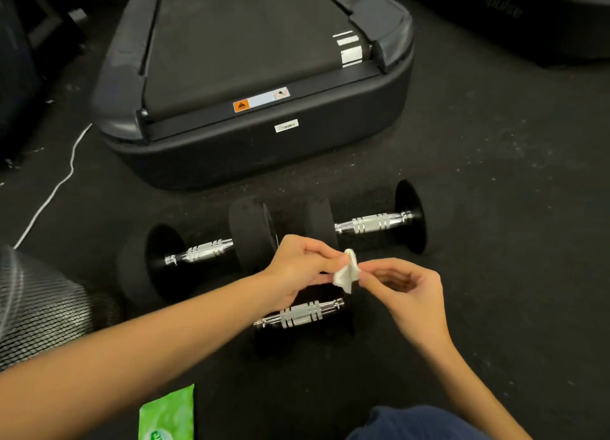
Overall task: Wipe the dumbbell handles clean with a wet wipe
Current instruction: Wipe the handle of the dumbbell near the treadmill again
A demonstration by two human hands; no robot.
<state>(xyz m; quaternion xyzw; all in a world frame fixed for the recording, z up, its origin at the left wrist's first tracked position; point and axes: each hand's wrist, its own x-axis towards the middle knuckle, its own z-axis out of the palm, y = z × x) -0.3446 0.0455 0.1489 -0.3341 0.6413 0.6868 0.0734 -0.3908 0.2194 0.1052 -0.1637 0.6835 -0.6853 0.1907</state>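
Note:
Three black dumbbells with chrome handles lie on the dark floor. The left dumbbell [201, 253] and the right dumbbell [369, 223] lie end to end in front of me. A third dumbbell [298, 316] lies nearer me, partly hidden under my left forearm. Above them I hold a small folded white wet wipe [346, 271] between both hands. My left hand [297, 268] pinches its left side. My right hand [399, 284] pinches its right edge with thumb and forefinger, the other fingers curled. The wipe touches no dumbbell.
A green wet-wipe pack [168, 413] lies on the floor at the bottom left. A black treadmill base [257, 149] stands just beyond the dumbbells. A white cable [56, 189] runs along the left. A mesh object [39, 301] sits at the left edge.

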